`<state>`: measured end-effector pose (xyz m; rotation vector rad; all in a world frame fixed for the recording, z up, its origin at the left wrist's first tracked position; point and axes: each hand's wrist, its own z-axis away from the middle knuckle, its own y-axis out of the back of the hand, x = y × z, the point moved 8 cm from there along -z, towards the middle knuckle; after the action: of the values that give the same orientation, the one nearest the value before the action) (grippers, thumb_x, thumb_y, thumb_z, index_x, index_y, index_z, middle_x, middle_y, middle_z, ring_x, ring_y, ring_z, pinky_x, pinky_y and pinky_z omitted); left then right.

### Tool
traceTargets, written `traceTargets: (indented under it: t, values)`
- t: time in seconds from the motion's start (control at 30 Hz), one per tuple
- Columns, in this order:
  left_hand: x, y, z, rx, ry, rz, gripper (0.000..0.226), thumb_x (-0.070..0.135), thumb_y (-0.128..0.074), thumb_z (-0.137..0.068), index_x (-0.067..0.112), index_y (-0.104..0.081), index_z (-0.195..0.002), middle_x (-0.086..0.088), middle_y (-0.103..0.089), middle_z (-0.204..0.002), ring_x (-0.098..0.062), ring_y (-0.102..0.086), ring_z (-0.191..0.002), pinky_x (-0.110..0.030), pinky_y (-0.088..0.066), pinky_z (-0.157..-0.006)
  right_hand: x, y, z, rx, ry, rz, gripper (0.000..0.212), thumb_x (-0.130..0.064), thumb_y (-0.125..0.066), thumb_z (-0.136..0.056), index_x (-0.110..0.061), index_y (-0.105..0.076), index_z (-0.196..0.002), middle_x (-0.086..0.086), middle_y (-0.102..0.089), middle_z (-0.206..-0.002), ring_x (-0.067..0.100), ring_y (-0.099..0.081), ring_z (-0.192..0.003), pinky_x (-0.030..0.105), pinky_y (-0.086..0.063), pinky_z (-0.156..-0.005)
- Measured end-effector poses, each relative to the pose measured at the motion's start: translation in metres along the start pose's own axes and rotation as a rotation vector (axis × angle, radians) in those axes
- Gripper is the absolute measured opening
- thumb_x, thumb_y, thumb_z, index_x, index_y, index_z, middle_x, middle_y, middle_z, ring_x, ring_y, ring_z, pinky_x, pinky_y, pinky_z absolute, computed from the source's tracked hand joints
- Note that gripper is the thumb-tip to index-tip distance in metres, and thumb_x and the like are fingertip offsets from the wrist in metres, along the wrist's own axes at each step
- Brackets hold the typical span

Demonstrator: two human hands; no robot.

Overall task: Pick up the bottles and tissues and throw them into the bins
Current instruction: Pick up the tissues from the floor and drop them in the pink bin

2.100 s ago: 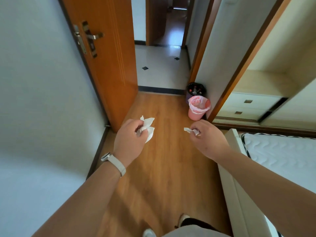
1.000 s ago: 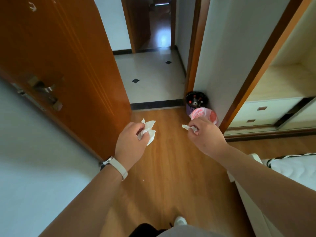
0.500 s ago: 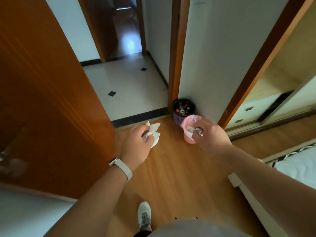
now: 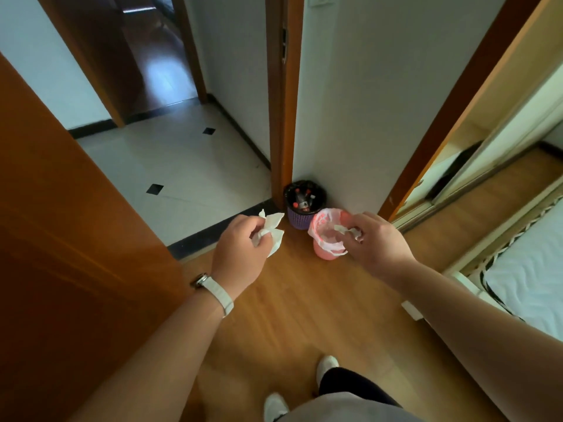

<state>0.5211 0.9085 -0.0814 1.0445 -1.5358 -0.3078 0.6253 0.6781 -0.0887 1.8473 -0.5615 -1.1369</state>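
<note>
Two bins stand on the wooden floor (image 4: 289,315) against the white wall, at about 12 o'clock from the person's feet. The purple bin (image 4: 300,220), a latticed basket with a black liner (image 4: 320,193), sits in the corner by the door frame (image 4: 281,117). Inside it lie bottles (image 4: 303,201) with red caps and dark labels, too jumbled to count. The pink bin (image 4: 324,252) stands just beside it at its 4 o'clock, and whether they touch cannot be told. It is lined with a pale bag (image 4: 320,236) folded over the rim. Only the liner shows inside.

The right hand (image 4: 377,242) hovers over the 3 o'clock side of the pink bin's mouth, hiding that part of the rim. Its fingertips pinch a small tissue (image 4: 344,229) above the opening. The left hand (image 4: 240,254), at the pink bin's 9 o'clock, grips a larger tissue (image 4: 274,229) between the thumb and curled fingers. The tissue's corners poke out toward 12 and 3 o'clock, over bare floor short of both bins. How much paper is folded inside either palm cannot be told.

The open door (image 4: 76,239) is cut off at the frame's 9 o'clock edge, and a mattress (image 4: 530,284) is cut off at 4 o'clock.

In all there are two bins, two tissues with one in each hand, one white wristband (image 4: 217,295) on the left wrist, and two white shoes (image 4: 327,365).
</note>
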Motion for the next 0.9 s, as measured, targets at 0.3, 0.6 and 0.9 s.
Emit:
traceTargets:
  t: [0.3, 0.6, 0.9]
  values:
    - [-0.018, -0.055, -0.083, -0.09, -0.043, -0.04, 0.023, 0.025, -0.061, -0.092, 0.011, -0.065, -0.11, 0.0, -0.062, -0.102, -0.009, -0.056, -0.083, -0.011, -0.046, -0.06, 0.054, -0.033, -0.066, -0.019, -0.138, -0.017, 0.007, -0.025, -0.06, -0.084, -0.02, -0.063, -0.087, -0.004, -0.056, -0.086, 0.02, -0.055, -0.072, 0.037, -0.05, -0.06]
    - [0.001, -0.13, -0.23, -0.208, -0.078, -0.086, 0.017, 0.018, -0.062, -0.089, 0.01, -0.066, -0.104, 0.002, -0.06, -0.097, -0.014, -0.055, -0.082, -0.018, -0.045, -0.062, 0.138, -0.044, -0.174, 0.02, -0.269, -0.104, 0.009, -0.026, -0.063, -0.085, -0.019, -0.065, -0.088, -0.01, -0.052, -0.085, 0.019, -0.054, -0.073, 0.031, -0.046, -0.062]
    - [0.034, -0.193, -0.322, -0.289, -0.133, -0.068, 0.016, 0.015, -0.062, -0.087, 0.011, -0.066, -0.101, 0.001, -0.062, -0.098, -0.015, -0.055, -0.083, -0.025, -0.047, -0.067, 0.201, -0.028, -0.247, 0.083, -0.368, -0.082, 0.006, -0.025, -0.062, -0.087, -0.022, -0.066, -0.09, -0.005, -0.06, -0.087, 0.018, -0.057, -0.074, 0.033, -0.05, -0.063]
